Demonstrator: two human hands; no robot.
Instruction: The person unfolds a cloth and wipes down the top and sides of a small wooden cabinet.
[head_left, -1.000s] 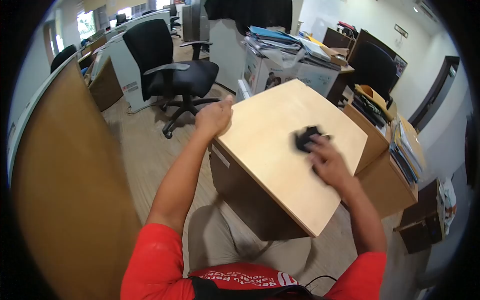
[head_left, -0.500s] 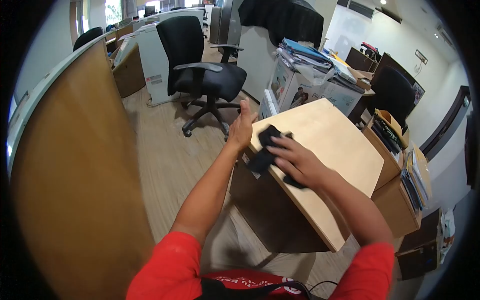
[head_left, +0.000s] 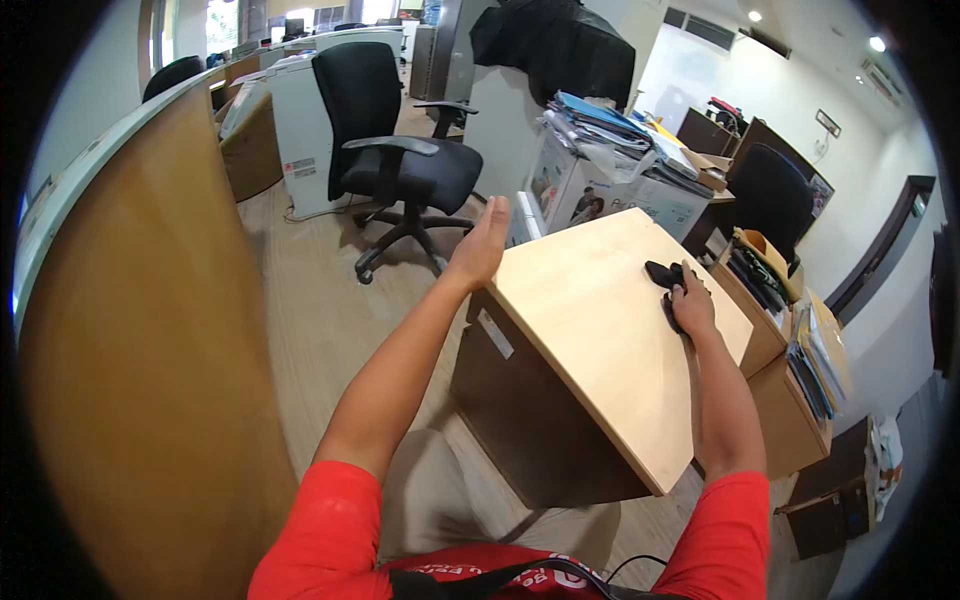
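A wooden cabinet [head_left: 600,330] with a pale top and dark side stands in front of me, tilted in view. My right hand [head_left: 692,303] presses a black cloth [head_left: 664,273] onto the far right part of the top. The cloth is bunched under the fingers and partly hidden by them. At the near left corner, my left hand [head_left: 480,250] rests with its palm against the cabinet's edge, fingers stretched upward. It holds nothing that I can see.
A black office chair [head_left: 405,165] stands beyond my left hand. A large box [head_left: 625,200] with stacked papers and folders [head_left: 610,125] is behind the cabinet. More folders [head_left: 820,350] lie on the right. A wooden partition [head_left: 150,350] runs along the left.
My right hand has slid the black cloth from the cabinet's near left edge across to the far right of the top. My left hand stays at the corner.
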